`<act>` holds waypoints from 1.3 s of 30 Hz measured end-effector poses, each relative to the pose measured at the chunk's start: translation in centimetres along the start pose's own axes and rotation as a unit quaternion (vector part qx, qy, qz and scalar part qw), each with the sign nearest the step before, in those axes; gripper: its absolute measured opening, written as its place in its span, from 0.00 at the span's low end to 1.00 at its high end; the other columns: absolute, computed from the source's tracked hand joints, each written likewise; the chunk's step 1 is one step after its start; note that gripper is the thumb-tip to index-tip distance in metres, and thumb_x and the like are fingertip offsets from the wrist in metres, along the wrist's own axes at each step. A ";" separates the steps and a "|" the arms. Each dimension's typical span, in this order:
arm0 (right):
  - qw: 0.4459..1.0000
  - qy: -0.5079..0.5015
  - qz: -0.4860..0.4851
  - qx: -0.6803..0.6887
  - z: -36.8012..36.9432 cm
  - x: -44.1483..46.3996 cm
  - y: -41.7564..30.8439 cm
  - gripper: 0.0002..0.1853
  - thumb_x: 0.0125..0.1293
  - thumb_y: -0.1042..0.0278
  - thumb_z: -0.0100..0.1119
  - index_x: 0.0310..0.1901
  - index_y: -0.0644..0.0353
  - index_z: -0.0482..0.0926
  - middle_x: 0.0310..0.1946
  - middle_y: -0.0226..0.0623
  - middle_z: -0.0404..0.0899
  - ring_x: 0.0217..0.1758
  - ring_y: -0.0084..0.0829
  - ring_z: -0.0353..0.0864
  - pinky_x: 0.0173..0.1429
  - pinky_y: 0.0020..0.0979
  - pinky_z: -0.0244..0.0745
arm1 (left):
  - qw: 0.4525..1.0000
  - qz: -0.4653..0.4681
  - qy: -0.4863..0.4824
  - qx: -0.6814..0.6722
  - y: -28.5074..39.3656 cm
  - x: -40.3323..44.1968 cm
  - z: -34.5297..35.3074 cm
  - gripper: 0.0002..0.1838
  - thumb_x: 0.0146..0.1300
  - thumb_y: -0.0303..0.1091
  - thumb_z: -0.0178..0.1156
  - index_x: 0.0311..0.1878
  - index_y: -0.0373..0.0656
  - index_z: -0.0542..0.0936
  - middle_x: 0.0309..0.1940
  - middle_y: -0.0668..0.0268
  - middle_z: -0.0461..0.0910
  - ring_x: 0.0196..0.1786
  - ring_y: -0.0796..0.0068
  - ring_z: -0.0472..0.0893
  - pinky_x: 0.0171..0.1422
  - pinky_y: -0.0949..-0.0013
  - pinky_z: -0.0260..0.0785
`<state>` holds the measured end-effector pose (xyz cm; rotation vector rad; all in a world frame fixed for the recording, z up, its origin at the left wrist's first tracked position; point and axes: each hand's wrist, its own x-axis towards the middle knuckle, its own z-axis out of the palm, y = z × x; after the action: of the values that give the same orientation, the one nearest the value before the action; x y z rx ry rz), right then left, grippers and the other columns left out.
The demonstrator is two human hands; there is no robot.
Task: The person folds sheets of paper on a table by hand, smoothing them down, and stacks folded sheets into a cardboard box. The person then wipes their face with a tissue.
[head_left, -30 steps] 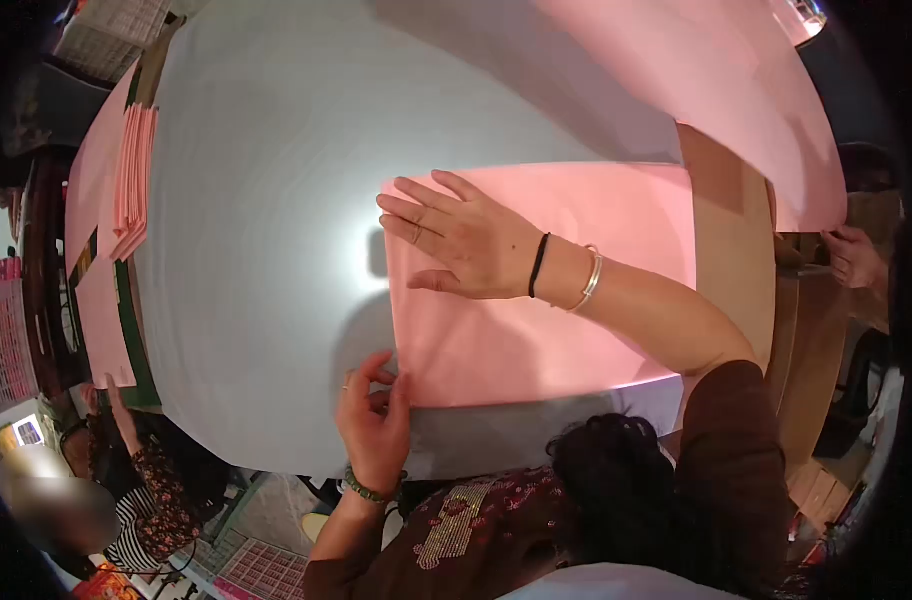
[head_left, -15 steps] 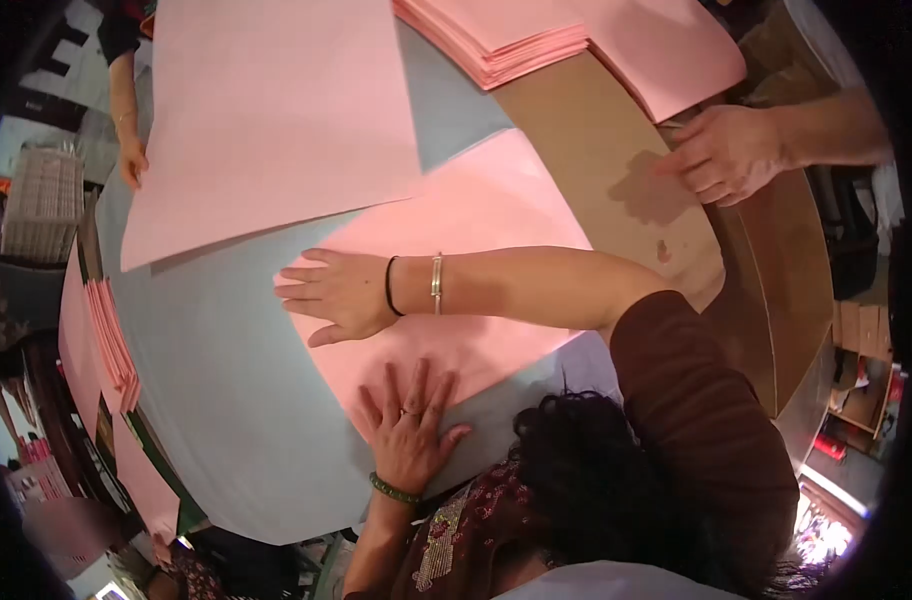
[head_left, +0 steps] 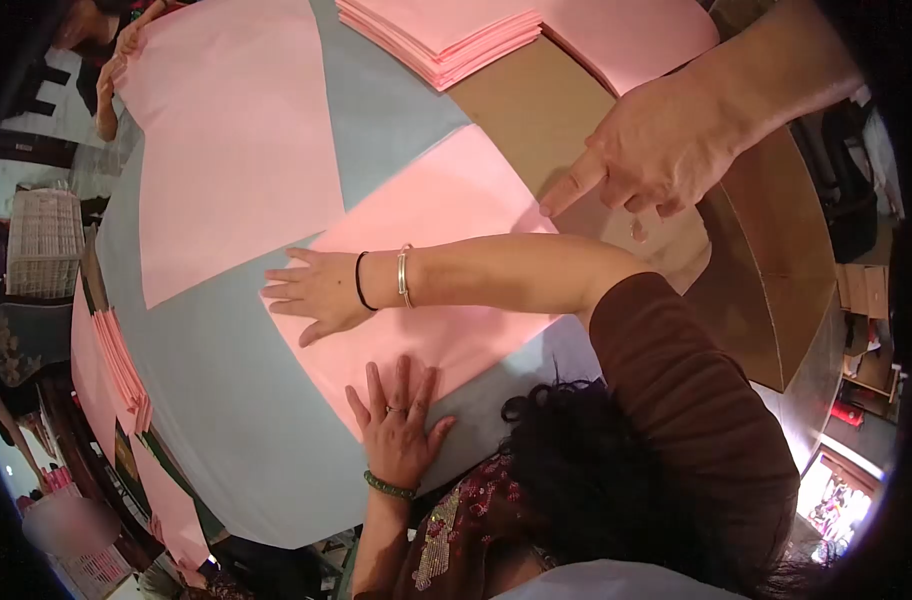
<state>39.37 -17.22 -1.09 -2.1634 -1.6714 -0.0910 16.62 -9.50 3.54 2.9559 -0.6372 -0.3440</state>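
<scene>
From where I stand, the person's right hand (head_left: 324, 293) lies palm down on a pink sheet (head_left: 446, 200), fingers splayed across its left corner, so the grip is fully spread and presses rather than clasps. The wrist wears a black band (head_left: 363, 280) and a silver bangle (head_left: 404, 275). The left hand (head_left: 401, 430), below a green bracelet (head_left: 389, 487), is just as flat, its fingers fanned over the sheet's near edge. The pink sheet sits right in front of the person, slantwise on the grey-blue table (head_left: 246, 400), its far right part close to some brown cardboard (head_left: 521, 90).

Another person's hand (head_left: 666, 150) reaches in from the right, index finger pointed at the sheet's right edge; I can't tell whether it touches. At the upper left, someone else's hands (head_left: 111, 85) are at the corner of a larger pink sheet (head_left: 236, 140), whose lower right corner comes close to the first one.

A pile of pink sheets (head_left: 446, 45) stands at the far side, and a fanned bundle (head_left: 122, 370) rests along the left edge. Beyond that I see a white basket (head_left: 44, 245), and a cardboard box (head_left: 776, 290) at the right.
</scene>
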 end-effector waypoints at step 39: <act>0.989 -0.014 -0.024 -0.142 -2.4 -3.4 1.5 0.23 0.75 0.51 0.48 0.67 0.49 0.72 0.78 0.42 0.55 0.81 0.45 0.52 0.79 0.56 0.53 | 0.967 0.217 0.122 0.050 -7.7 8.2 -1.7 0.33 0.70 0.53 0.55 0.73 0.48 0.68 0.68 0.59 0.71 0.73 0.50 0.62 0.81 0.47 0.42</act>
<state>40.28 -21.48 -0.27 -2.3367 -1.8217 -0.3331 27.30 -5.81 2.45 2.7692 -1.2570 0.0927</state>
